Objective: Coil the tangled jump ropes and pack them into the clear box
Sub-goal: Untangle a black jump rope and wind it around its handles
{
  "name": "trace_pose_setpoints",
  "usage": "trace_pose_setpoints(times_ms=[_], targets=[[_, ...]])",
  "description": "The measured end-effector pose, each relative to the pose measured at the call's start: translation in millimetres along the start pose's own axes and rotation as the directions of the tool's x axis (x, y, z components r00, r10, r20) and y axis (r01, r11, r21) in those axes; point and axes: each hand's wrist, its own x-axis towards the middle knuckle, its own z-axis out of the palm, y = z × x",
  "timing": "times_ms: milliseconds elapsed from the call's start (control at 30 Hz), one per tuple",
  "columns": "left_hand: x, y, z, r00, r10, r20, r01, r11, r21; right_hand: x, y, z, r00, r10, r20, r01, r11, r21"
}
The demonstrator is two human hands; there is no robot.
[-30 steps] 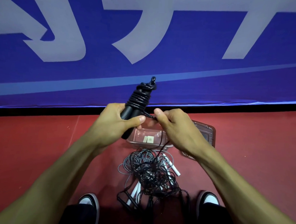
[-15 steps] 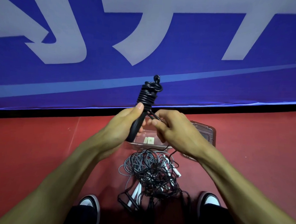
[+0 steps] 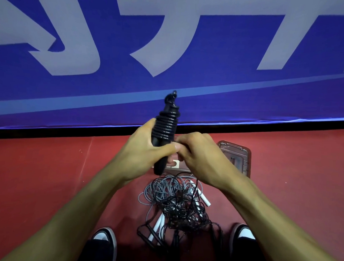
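I see my left hand (image 3: 145,152) wrapped around the black jump rope handles (image 3: 163,138). The handles point up and tilt a little to the right. Black rope (image 3: 166,124) is wound in tight rings around their top part, just above my left hand. A small knob of rope sticks out at the very top.

My right hand (image 3: 197,156) is right beside the handles, touching my left thumb. Its fingers are curled in and seem to pinch the thin black rope where it leaves the rings. I cannot see the fingertips well, because they are tucked under.

From the handles, a thin black strand (image 3: 197,183) hangs down to the tangled pile of ropes (image 3: 176,202). The pile lies on the red floor (image 3: 48,175), below the handles, between my two shoes. It has grey rope (image 3: 157,188), black rope and some white handles (image 3: 201,196) mixed together.

The clear box (image 3: 176,163) sits on the floor behind the pile, mostly hidden by my hands. Its clear lid (image 3: 237,158) lies just to the right of my right hand.

My left shoe (image 3: 105,239) and right shoe (image 3: 241,236) are black with white, near the pile. A big blue banner (image 3: 227,89) with pale letters stands behind the handles.
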Motion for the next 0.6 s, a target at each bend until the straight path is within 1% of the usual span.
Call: trace_pose_setpoints(times_ms=[67, 133, 200, 267, 333, 400, 467, 500, 567, 600], targets=[[0.5, 1.0, -6.3, 1.000, -0.015, 0.009, 0.015, 1.000, -0.023, -0.2, 1.7, -2.4, 0.995, 0.081, 0.064, -0.080, 0.997, -0.011], [1.2, -0.4, -11.2, 1.000, -0.030, 0.005, 0.030, 1.000, 0.003, -1.2, 2.5, -5.4, 0.985, 0.152, 0.087, -0.158, 0.985, 0.072], [2.4, -4.0, -11.8, 0.999, -0.037, -0.024, 0.038, 0.998, 0.049, -1.2, -0.1, -8.7, 0.987, 0.154, 0.050, -0.159, 0.980, 0.117], [3.4, -6.6, -10.7, 0.999, -0.030, -0.012, 0.030, 0.999, 0.035, 1.0, -2.8, -8.6, 0.991, 0.135, 0.018, -0.136, 0.987, 0.086], [4.0, -7.0, -10.0, 0.999, -0.029, 0.030, 0.030, 0.998, -0.059, 3.8, -1.7, -6.2, 0.990, 0.140, -0.019, -0.139, 0.989, 0.056], [2.9, -3.6, -9.0, 0.996, -0.083, 0.030, 0.087, 0.980, -0.181, 4.6, -1.6, -4.1, 0.989, 0.138, -0.050, -0.136, 0.990, 0.032], [2.8, -1.2, -6.7, 0.988, -0.150, 0.021, 0.150, 0.949, -0.276, 3.1, -2.1, -2.8, 0.992, 0.118, -0.052, -0.120, 0.992, -0.026], [2.8, -0.6, -6.1, 0.984, -0.175, 0.025, 0.175, 0.934, -0.311, 2.1, -1.8, -2.8, 0.993, 0.110, -0.032, -0.111, 0.993, -0.030], [1.7, 1.0, -7.5, 0.978, -0.199, 0.059, 0.206, 0.909, -0.362, -0.1, -2.7, -2.6, 0.993, 0.105, 0.045, -0.108, 0.992, 0.063], [0.7, 2.0, -9.3, 0.977, -0.196, 0.089, 0.215, 0.898, -0.384, -0.5, -2.8, -2.4, 0.993, 0.101, 0.061, -0.106, 0.990, 0.091]])
